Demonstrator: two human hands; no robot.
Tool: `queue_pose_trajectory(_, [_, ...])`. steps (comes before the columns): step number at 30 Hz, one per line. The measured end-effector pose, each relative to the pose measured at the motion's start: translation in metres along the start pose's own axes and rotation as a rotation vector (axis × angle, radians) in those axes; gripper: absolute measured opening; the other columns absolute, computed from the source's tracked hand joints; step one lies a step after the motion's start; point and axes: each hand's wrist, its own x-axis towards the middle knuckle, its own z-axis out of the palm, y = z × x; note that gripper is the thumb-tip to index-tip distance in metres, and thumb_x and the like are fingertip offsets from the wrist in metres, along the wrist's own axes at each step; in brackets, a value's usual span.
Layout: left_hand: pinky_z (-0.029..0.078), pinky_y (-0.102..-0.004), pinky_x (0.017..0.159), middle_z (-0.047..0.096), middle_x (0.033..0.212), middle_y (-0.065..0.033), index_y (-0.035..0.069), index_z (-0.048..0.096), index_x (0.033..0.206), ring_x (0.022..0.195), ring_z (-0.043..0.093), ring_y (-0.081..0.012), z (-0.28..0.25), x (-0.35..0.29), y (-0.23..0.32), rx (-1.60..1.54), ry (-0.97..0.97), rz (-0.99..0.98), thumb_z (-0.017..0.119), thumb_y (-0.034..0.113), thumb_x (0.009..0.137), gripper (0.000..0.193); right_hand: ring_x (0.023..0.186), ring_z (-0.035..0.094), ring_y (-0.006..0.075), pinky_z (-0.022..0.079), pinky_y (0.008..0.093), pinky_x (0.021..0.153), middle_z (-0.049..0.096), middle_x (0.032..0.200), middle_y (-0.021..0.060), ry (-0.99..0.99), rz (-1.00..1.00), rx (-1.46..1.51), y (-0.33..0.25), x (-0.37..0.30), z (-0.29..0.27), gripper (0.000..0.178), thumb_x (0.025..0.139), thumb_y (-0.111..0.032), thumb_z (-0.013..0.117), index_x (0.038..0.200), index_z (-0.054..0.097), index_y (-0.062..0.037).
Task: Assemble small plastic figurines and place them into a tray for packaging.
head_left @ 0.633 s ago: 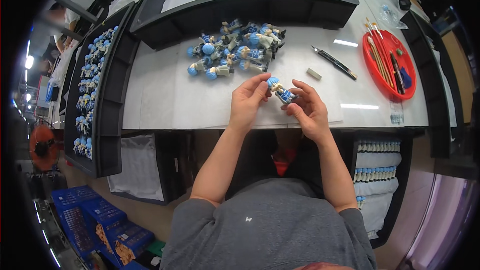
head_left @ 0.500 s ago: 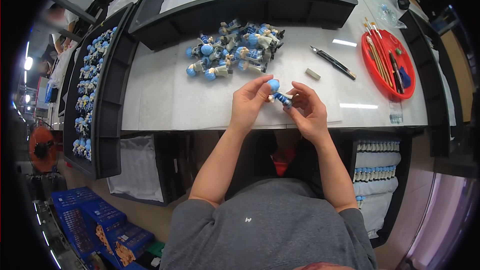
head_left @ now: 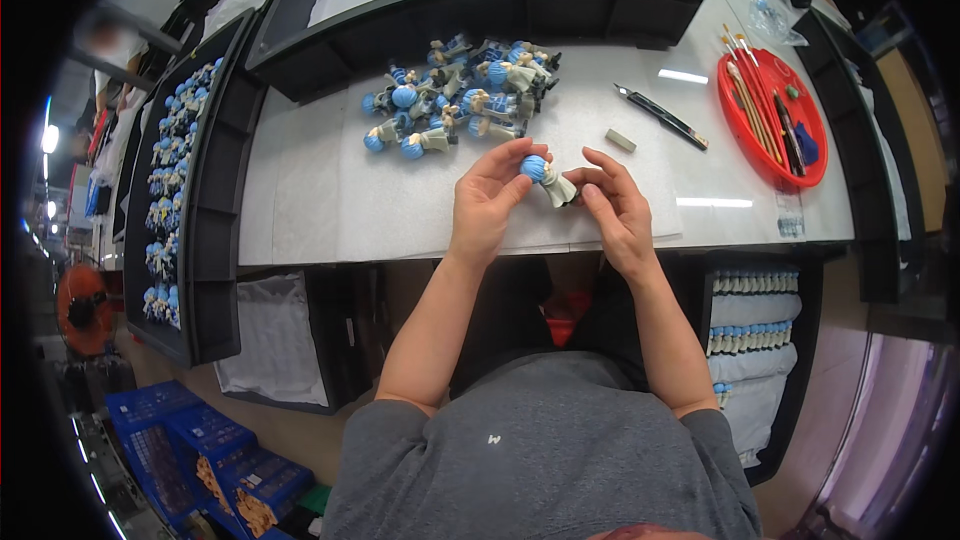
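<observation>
Over the near part of the white-covered table, a small figurine [head_left: 556, 187] with blue hair and a pale coat is tilted between my two hands. My left hand [head_left: 486, 198] pinches it by the head, thumb in front. At its foot end, the fingertips of my right hand [head_left: 617, 205] are closed around the dark feet. Beyond my hands lies a loose pile of similar figurines [head_left: 470, 100]. A small grey block [head_left: 620, 141] rests to the right of the pile, and a black craft knife [head_left: 661, 117] lies past it.
A red oval tray [head_left: 727, 130] at the right holds brushes and pens. Black crates stand at the back [head_left: 480, 15] and left [head_left: 212, 200], the left one with rows of figurines. Below the table, another crate [head_left: 790, 410] holds lined-up figurines. Blue baskets [head_left: 215, 430] stand lower left.
The figurine has been turned, so its pale coat now shows instead of its blue striped side. Both hands stay in nearly the same place, fingers slightly shifted.
</observation>
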Motion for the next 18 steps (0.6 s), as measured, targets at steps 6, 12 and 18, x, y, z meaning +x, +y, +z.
queue_pose_trajectory(6, [0.039, -0.0316, 0.091, 0.056, 0.108, -0.0143, -0.004, 0.050, 0.113, 0.103, 0.052, -0.0209, 0.000, -0.001, -0.006, 0.132, -0.026, 0.000, 0.051, -0.005, 0.079, 0.034, 0.067, 0.059, 0.0183, 0.046, 0.0277, 0.059, 0.061, 0.082, 0.0129, 0.016, -0.191, -0.369, 0.000, 0.005, -0.002, 0.030, 0.071, -0.010, 0.064, 0.100, 0.059, -0.0026])
queue_pose_trajectory(12, [0.034, -0.0379, 0.098, 0.047, 0.119, -0.0209, -0.009, 0.042, 0.117, 0.109, 0.047, -0.0291, -0.005, -0.003, -0.005, 0.085, -0.008, -0.001, 0.044, 0.003, 0.087, 0.032, 0.085, 0.059, 0.0163, 0.047, 0.0265, 0.072, 0.062, 0.091, 0.0099, 0.177, -0.216, -0.023, -0.017, -0.026, -0.031, 0.030, 0.072, 0.000, 0.064, 0.102, 0.058, -0.0021])
queue_pose_trajectory(18, [0.034, -0.0364, 0.099, 0.049, 0.117, -0.0202, -0.008, 0.045, 0.113, 0.107, 0.049, -0.0264, -0.006, 0.002, -0.015, 0.290, -0.069, -0.005, 0.044, 0.003, 0.087, 0.028, 0.083, 0.058, 0.0123, 0.048, 0.0236, 0.073, 0.060, 0.092, 0.0049, 0.903, -0.257, -0.275, -0.005, -0.130, -0.157, 0.025, 0.078, 0.002, 0.058, 0.102, 0.057, -0.0043])
